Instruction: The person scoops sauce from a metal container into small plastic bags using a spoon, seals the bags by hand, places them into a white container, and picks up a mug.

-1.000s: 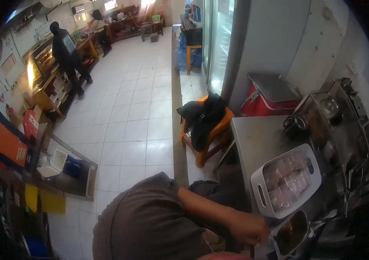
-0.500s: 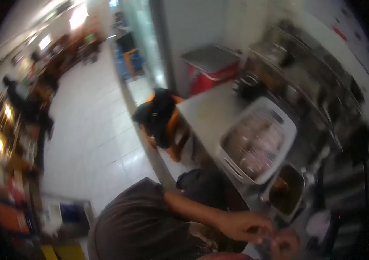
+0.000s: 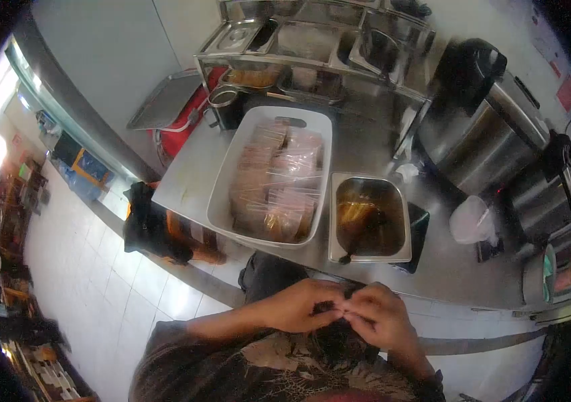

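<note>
In front of my shirt, my left hand (image 3: 307, 307) and my right hand (image 3: 382, 315) meet fingertip to fingertip, just short of the counter's edge. Both are closed in a pinch; whatever sits between the fingers is too small or hidden to name. Nearest to them is a steel pan (image 3: 402, 253) with brown liquid and a dark-handled utensil, its end over the near rim. To its left stands a white plastic tub (image 3: 222, 194) filled with clear plastic bags of pinkish contents (image 3: 295, 167).
The steel counter (image 3: 446, 268) carries a crumpled whitish plastic bag (image 3: 471, 220) and large steel pots (image 3: 483, 137) on the right. Behind the tub, a metal rack (image 3: 339, 65) holds several food pans. A grey tray (image 3: 165, 100) rests over a red box (image 3: 181, 130) at the back left.
My view has swung right and toward the counter, so the tub and pan now lie near the middle. My hands stay together, fingers pinched.
</note>
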`<action>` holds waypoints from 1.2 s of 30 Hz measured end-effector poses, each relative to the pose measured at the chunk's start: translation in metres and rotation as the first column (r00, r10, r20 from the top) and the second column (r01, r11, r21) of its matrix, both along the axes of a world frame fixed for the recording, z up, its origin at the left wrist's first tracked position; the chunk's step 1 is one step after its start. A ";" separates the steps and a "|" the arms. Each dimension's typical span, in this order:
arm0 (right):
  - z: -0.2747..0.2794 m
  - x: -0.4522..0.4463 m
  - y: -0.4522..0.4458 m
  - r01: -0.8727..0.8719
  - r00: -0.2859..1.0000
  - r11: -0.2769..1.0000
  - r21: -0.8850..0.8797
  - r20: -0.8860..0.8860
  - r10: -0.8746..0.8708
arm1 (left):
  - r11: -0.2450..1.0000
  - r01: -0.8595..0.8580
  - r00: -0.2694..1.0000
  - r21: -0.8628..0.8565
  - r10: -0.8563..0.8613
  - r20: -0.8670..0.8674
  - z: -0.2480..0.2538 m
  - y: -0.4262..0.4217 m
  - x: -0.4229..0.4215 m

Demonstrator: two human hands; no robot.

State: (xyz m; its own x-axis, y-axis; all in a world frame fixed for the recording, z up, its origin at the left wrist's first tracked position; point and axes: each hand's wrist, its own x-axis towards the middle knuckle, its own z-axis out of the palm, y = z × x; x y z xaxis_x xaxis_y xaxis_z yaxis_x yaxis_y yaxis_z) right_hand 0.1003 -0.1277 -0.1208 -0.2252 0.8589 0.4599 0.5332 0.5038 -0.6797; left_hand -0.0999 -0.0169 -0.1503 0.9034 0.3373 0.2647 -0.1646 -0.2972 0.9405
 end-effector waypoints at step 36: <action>0.013 -0.010 0.005 -0.213 0.857 0.965 -0.153 0.445 0.260 | 0.949 -0.180 0.948 0.259 0.238 -0.211 0.006 0.004 -0.021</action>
State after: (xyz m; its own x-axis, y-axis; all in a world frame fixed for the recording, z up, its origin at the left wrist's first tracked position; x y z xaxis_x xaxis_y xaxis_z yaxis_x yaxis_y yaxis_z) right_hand 0.0903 -0.1230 -0.1077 -0.5915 0.7873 0.1739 0.6687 0.5995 -0.4398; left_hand -0.1204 -0.0132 -0.1439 0.8652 0.4797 0.1459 0.1440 -0.5165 0.8441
